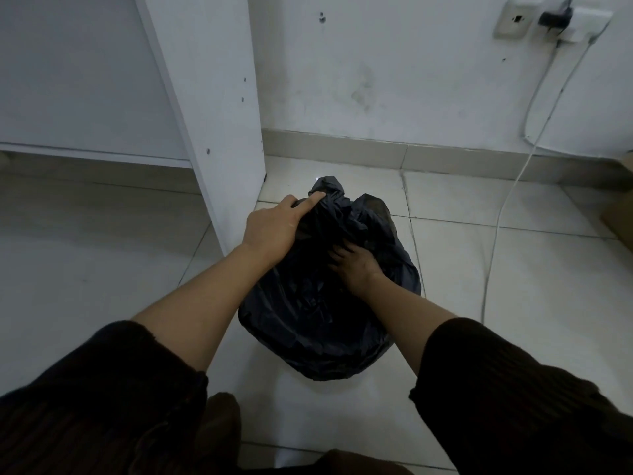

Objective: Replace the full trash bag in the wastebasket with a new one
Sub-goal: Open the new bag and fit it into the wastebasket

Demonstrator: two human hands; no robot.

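Dark sleeves [102, 389] are framing the near edge, pushed up to the forearms. Both arms are reaching forward and down to the bag [318, 323], which is sitting on the floor [496, 286] between them and under both hands.

Right hand [356, 264] is lying on the upper right part of the bag, fingers spread and digging into the folds; whether it is gripping plastic or only pressing is unclear.

Left hand [274, 224] is sitting higher and farther out, at the bag's gathered top. Its index finger is lying straight along the bunched neck [329, 190], the other fingers are curling round the plastic there.

The bag is bulging, black and creased. No basket rim is showing; cannot tell whether the basket is inside or under the plastic.

Left of the left hand, a white panel [212, 97] is standing upright, reaching the floor just beside the bag.

Beyond the hands, the wall [394, 63] is meeting the floor at a skirting. Far right of the right hand, a cable [496, 228] is hanging from a socket [513, 22] and trailing across the tiles.
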